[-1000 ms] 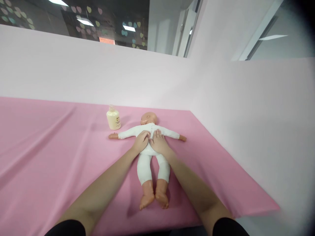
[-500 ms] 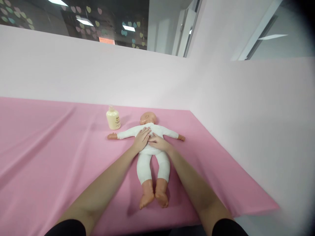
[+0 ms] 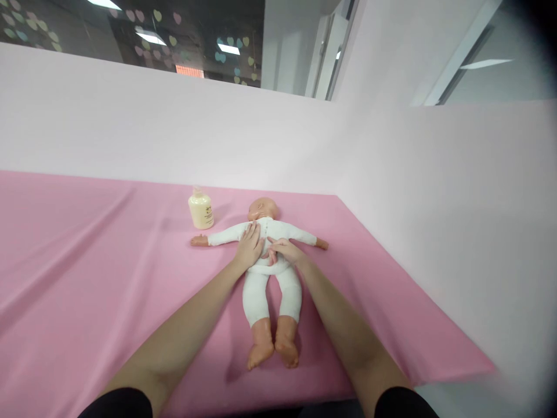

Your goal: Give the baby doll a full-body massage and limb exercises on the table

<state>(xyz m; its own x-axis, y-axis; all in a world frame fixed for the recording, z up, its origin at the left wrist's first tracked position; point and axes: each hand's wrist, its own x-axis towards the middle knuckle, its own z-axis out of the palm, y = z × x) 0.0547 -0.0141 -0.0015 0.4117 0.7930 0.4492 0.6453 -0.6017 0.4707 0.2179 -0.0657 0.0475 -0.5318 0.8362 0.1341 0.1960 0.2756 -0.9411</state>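
A baby doll (image 3: pixel 272 290) in a white outfit lies on its back, arms spread out and bare feet towards me. Its head is turned to the left. My left hand (image 3: pixel 249 247) rests flat on the left side of the doll's torso, fingers stretched towards its chest. Over the right side of the belly is my right hand (image 3: pixel 285 251), with its index finger extended and the other fingers bent down towards the front of the outfit. I cannot make out whether those fingers hold any cloth.
Left of the doll's head stands a pale yellow pump bottle (image 3: pixel 201 210). A pink sheet (image 3: pixel 108 278) with some folds covers the table. White walls (image 3: pixel 456 220) border it at the back and right, with a window (image 3: pixel 195 43) above the back one.
My hands have drawn slightly apart on the torso. The right hand's fingers, earlier lying flat near the left hand, have bent down. Doll and bottle have stayed in place.
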